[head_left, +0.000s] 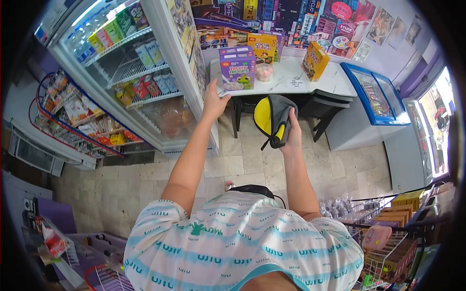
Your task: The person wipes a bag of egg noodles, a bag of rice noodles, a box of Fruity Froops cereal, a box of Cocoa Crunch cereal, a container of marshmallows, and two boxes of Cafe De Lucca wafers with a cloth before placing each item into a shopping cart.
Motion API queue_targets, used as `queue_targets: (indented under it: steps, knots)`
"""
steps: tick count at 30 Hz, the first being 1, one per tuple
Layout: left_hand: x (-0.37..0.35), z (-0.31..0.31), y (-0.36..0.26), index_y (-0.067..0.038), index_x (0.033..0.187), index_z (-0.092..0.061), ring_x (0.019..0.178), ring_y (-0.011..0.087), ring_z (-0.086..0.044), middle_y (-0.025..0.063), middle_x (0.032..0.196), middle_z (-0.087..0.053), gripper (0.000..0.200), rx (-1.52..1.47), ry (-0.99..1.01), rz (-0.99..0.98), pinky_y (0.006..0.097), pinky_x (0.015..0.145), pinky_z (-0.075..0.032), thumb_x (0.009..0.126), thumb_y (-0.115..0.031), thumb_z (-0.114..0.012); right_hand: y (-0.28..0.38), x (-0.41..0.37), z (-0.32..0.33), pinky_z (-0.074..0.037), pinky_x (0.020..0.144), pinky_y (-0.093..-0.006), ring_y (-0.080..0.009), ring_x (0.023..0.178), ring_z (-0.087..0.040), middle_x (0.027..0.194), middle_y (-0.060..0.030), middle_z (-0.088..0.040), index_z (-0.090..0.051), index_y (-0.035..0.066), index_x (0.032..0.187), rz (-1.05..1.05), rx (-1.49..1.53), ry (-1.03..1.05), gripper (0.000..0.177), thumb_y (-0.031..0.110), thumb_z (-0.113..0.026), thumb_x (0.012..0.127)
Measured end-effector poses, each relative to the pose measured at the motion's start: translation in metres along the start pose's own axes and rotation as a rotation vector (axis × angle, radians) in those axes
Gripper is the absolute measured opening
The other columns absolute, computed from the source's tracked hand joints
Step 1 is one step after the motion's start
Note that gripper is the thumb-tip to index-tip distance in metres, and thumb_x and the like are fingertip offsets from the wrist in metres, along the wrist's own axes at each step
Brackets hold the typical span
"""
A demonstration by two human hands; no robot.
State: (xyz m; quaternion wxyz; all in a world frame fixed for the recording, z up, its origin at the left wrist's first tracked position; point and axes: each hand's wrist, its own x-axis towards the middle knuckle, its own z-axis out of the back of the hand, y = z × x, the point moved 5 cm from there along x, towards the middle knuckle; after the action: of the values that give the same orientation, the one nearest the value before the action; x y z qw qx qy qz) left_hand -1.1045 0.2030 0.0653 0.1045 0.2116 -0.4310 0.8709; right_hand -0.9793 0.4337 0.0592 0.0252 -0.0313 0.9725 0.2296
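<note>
In my right hand [292, 133] is a folded grey-and-yellow cloth [279, 114] with dark edging and a dangling black loop. My thumb lies along its right side, and it hangs in front of the white marbled table [286, 86]. My left hand [214, 103] is open at the table's left front corner, thumb stretched out along the edge. Just beyond it stands a purple Fruity Froops cereal box [237, 70]. Behind that box is a yellow Cocoa Crunch box [262, 47], with a small pink-and-white tub [264, 72] in front of it.
Another yellow cereal box [315, 61] stands farther right on the table. Black chairs [326, 99] are tucked underneath. A glass-door drinks fridge [145, 72] rises at left, and a blue-rimmed chest freezer [371, 97] is at right. Wire racks [383, 262] stand behind me.
</note>
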Motion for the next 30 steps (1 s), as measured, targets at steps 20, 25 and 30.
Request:
queue_targets:
  steps: [20,25,30]
  knots:
    - [0.217,-0.115,0.124,-0.009,0.128,-0.047,0.115,0.0324,-0.039,0.01,0.122,-0.046,0.076,0.559,0.201,-0.136,0.0399,0.098,-0.036,0.058,-0.015,-0.077,0.067,0.26,0.024,-0.052,0.079,-0.0337,-0.0208,0.088,-0.064,0.102,-0.0086,-0.065,-0.056,0.003,0.111,0.053,-0.217,-0.221,0.038,0.036,-0.052,0.092]
    - [0.213,-0.119,0.119,-0.006,0.12,-0.053,0.111,0.0325,-0.041,0.013,0.115,-0.044,0.071,0.446,0.283,-0.033,0.0393,0.096,-0.037,0.056,-0.02,-0.081,0.06,0.332,0.028,-0.048,0.065,-0.0275,-0.0127,0.077,-0.06,0.092,-0.0083,-0.063,-0.056,0.0,0.106,0.125,-0.64,-0.22,0.04,0.034,-0.063,0.086]
    - [0.167,-0.144,0.143,-0.001,0.112,-0.05,0.099,0.0315,-0.055,0.0168,0.108,-0.055,0.059,-0.132,0.087,0.314,0.0371,0.087,-0.044,0.061,-0.011,-0.078,-0.056,0.355,-0.001,-0.033,0.101,-0.0435,-0.0297,0.12,-0.045,0.127,-0.0178,-0.05,-0.057,0.0,0.113,0.545,-1.771,0.311,0.048,0.027,-0.068,0.076]
